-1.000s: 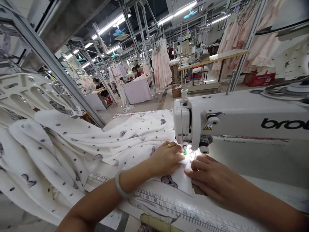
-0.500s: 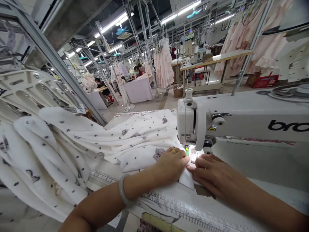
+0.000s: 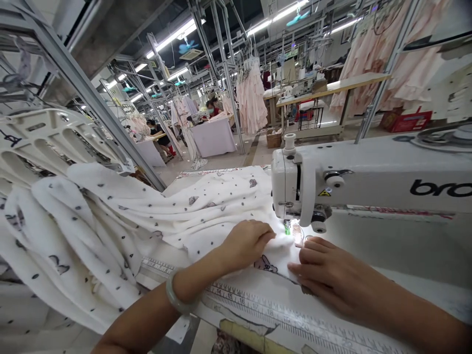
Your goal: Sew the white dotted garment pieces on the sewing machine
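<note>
Hands pressing white fabric beside sewing machine

Pale pink dresses are hanging from metal racks in the middle of the hall, and more are hanging at the far right. A wooden table is standing behind them. People are sitting at covered tables. Ceiling lights are glowing. A white plastic crate is sitting at the left. A red box is lying on the floor.
</note>
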`<action>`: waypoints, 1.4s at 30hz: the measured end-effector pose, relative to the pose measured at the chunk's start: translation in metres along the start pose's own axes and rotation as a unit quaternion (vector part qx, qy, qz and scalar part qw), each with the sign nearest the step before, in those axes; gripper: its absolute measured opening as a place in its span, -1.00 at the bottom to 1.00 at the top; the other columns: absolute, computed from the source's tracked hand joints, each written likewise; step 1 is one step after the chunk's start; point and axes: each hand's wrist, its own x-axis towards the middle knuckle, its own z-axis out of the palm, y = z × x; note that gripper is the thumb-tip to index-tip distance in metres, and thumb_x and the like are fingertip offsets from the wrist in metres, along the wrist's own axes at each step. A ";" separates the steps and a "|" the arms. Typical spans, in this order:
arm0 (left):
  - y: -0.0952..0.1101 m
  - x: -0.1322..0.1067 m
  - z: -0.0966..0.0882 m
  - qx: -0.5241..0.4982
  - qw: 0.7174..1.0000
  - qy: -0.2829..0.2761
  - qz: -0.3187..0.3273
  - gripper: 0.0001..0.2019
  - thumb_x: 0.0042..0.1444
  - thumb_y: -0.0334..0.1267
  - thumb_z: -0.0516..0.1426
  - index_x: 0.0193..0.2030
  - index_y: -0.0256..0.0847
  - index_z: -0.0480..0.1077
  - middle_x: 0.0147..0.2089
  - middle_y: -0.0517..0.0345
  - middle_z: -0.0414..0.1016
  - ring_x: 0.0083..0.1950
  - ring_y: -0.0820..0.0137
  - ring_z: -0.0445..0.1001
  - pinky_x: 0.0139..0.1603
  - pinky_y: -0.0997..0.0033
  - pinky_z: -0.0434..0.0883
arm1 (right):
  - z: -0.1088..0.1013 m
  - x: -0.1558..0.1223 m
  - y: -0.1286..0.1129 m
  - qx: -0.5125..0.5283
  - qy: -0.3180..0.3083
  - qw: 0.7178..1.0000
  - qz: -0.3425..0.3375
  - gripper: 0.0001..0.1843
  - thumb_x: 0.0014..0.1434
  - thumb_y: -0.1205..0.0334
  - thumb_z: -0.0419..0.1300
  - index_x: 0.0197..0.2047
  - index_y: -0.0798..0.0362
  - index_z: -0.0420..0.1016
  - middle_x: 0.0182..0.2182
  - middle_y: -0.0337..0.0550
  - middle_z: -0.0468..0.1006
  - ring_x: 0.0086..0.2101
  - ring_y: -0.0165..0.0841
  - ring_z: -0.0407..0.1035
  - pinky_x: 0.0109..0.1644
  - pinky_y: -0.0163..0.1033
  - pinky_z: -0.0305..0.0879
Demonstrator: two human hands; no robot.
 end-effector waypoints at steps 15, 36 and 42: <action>-0.014 -0.011 -0.007 -0.092 0.995 0.023 -0.029 -0.81 0.41 -0.31 0.06 -0.22 -0.22 0.46 -0.23 0.09 0.55 -0.17 0.29 0.50 -0.12 0.31 0.43 | -0.002 -0.001 -0.002 0.005 -0.008 1.000 0.019 -0.68 0.56 0.18 -0.03 -0.17 0.00 0.49 -0.34 -0.17 0.45 -0.26 -0.25 0.29 -0.13 -0.09 0.11; -0.014 -0.013 0.025 0.077 0.963 0.140 0.217 -0.80 0.42 -0.33 0.06 -0.15 -0.24 0.52 -0.16 0.05 0.59 -0.07 0.30 0.49 0.06 0.24 0.40 | -0.001 -0.002 -0.002 0.014 0.001 1.000 0.012 -0.69 0.54 0.22 -0.03 -0.21 0.01 0.45 -0.40 -0.22 0.42 -0.33 -0.29 0.26 -0.16 -0.10 0.09; -0.004 -0.018 0.028 0.119 0.958 0.042 0.259 -0.75 0.48 -0.25 0.00 -0.06 -0.24 0.50 -0.11 0.03 0.59 -0.08 0.30 0.50 0.00 0.24 0.39 | -0.004 -0.002 -0.005 0.025 -0.001 1.000 -0.001 -0.65 0.53 0.22 -0.03 -0.23 0.02 0.52 -0.42 -0.19 0.44 -0.35 -0.30 0.28 -0.17 -0.10 0.11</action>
